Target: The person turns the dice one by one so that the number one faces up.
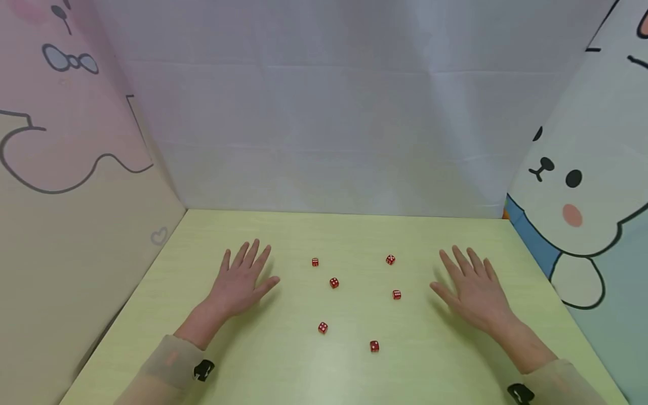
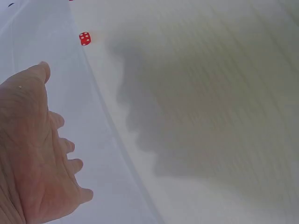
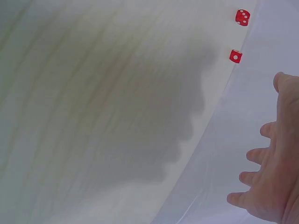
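Several small red dice with white pips lie scattered on the table between my two hands. In the head view, one die (image 1: pixel 315 262) is at the back left and another die (image 1: pixel 334 283) just in front of it. To the right are a back die (image 1: pixel 390 259) and a die (image 1: pixel 397 295) nearest my right hand. Closer to me lie a die (image 1: pixel 323 328) and a die (image 1: pixel 374 346). My left hand (image 1: pixel 240 284) hovers left of them, fingers spread, holding nothing. On the other side my right hand (image 1: pixel 476 292) is likewise spread and holds nothing, its shadow falling on the table.
The pale wooden table (image 1: pixel 273 371) ends at a white cloth backdrop (image 1: pixel 324 129). Cartoon-printed panels stand on both sides, a pink and cream left panel (image 1: pixel 66 242) and a right panel (image 1: pixel 607 169) with an animal face.
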A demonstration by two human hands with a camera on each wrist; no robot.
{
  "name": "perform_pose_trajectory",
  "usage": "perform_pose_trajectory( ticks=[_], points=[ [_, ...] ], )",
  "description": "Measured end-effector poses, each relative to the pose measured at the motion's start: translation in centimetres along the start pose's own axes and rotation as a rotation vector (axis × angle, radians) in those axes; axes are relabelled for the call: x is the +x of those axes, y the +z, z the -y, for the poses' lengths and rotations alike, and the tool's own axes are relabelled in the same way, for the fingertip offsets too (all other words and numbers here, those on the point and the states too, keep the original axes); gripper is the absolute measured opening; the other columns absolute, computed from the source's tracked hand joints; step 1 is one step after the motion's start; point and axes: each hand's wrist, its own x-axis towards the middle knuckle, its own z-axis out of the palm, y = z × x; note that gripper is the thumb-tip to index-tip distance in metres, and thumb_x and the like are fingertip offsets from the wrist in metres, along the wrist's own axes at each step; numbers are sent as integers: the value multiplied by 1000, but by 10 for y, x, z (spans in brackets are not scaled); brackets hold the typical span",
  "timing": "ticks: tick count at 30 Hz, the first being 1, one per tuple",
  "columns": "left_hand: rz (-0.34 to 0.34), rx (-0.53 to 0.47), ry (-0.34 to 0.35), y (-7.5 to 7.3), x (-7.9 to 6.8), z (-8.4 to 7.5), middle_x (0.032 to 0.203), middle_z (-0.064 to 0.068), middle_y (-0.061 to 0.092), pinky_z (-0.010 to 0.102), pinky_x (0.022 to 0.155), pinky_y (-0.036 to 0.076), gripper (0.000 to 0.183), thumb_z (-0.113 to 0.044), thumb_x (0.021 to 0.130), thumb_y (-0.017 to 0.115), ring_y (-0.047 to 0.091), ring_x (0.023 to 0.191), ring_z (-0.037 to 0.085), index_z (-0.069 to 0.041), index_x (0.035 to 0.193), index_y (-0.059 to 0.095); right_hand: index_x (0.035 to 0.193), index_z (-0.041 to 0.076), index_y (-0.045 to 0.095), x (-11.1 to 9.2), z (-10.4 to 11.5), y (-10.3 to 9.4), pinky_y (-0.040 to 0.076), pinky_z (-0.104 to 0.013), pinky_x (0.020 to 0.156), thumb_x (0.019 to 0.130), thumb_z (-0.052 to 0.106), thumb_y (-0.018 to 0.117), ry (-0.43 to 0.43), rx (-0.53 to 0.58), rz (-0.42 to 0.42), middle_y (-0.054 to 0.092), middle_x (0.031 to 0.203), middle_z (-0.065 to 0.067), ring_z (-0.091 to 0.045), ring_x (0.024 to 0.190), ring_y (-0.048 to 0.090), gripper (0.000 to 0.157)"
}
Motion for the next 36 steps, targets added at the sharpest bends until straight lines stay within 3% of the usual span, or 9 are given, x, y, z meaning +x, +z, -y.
perform_pose_trajectory(
  ticks=[5,11,16,24,31,36],
  points=[
    [-21,8,34,-4,0,-6,169,18,16,68,119,8,81,-61,103,45,13,154,41,-12,164,25,160,8,33,3,7,-2,23,-68,113,100,54,59,-34,9,-28,32,161,-25,-50,145,26,80],
    [-12,-13,58,-9,1,-15,167,17,22,66,119,14,79,-59,103,48,19,153,39,-13,164,25,157,7,39,6,17,-5,29,-67,110,99,45,65,-69,15,-49,39,156,-25,-49,142,33,74],
    [-48,-46,96,-12,5,-22,163,16,33,64,119,21,76,-53,102,58,30,149,39,-13,162,33,152,5,47,9,23,-5,34,-66,107,95,35,71,-119,9,-98,48,149,-24,-47,137,41,69],
    [-129,-147,135,-10,26,-30,151,16,51,63,115,30,61,-35,95,75,47,138,38,-11,147,56,138,5,63,15,31,-5,40,-64,104,91,24,76,-190,21,-146,61,137,-19,-44,130,50,53],
    [-92,-217,86,-1,47,-34,147,13,56,61,117,28,46,-32,96,75,48,137,36,-12,136,67,121,6,75,22,38,-2,42,-59,106,92,21,76,-229,42,-137,70,123,-14,-40,122,58,34],
    [-72,-264,66,8,60,-36,144,14,58,60,117,29,37,-31,95,76,49,136,37,-12,127,72,110,7,79,25,42,1,44,-57,102,90,19,77,-278,55,-176,73,111,-11,-37,112,62,23]
  ],
)
